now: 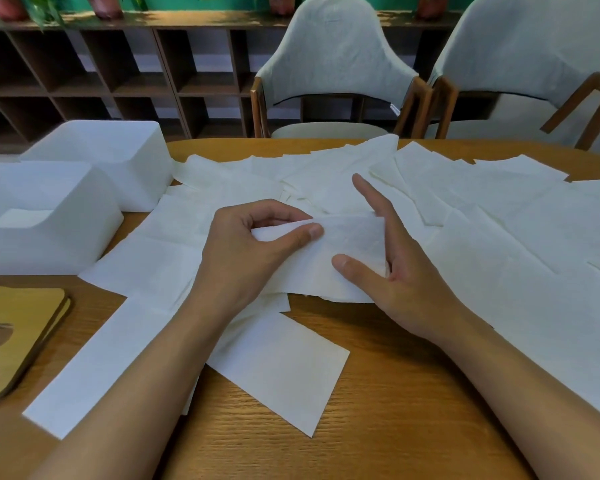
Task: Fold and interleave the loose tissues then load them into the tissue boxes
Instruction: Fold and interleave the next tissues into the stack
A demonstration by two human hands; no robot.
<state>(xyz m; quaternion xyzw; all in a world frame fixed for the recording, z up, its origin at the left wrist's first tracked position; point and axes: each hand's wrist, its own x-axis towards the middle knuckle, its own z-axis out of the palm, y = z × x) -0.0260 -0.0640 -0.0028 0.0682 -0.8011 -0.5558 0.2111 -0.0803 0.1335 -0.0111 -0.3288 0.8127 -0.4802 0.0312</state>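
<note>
The left hand [253,244] pinched the left edge of a folded tissue [350,244] between thumb and curled forefinger, with its other fingers tucked in behind. The right hand [399,271] was released, its fingers straight and pointing away from the person. Its thumb rested flat on top of the folded tissue, and the right edge of that sheet lay against the inner side of the fingers. The folded tissue thus spanned the gap between the two hands; whether it was lifted clear of the sheets beneath could not be told

Loose tissues [499,237] covered the table [413,410] beyond both hands and far out to the right of the right hand, overlapping in a flat scatter. More of them lay under the left wrist and forearm. One sheet jutted out between the two forearms, and a long one ran along the outer side of the left forearm

To the left of the left hand stood two white boxes. The nearer tissue box [49,244] had a dip in its top where a pale patch showed, and the farther tissue box [111,157] sat just beyond it; whether the two touched could not be told. Left of the left forearm, closer to the person than the boxes, wooden lids [18,341] lay stacked, the top one with a cut-out slot

Past the table's far edge, beyond both hands, stood two pale chairs [333,64], with a dark shelf unit [118,81] behind them
</note>
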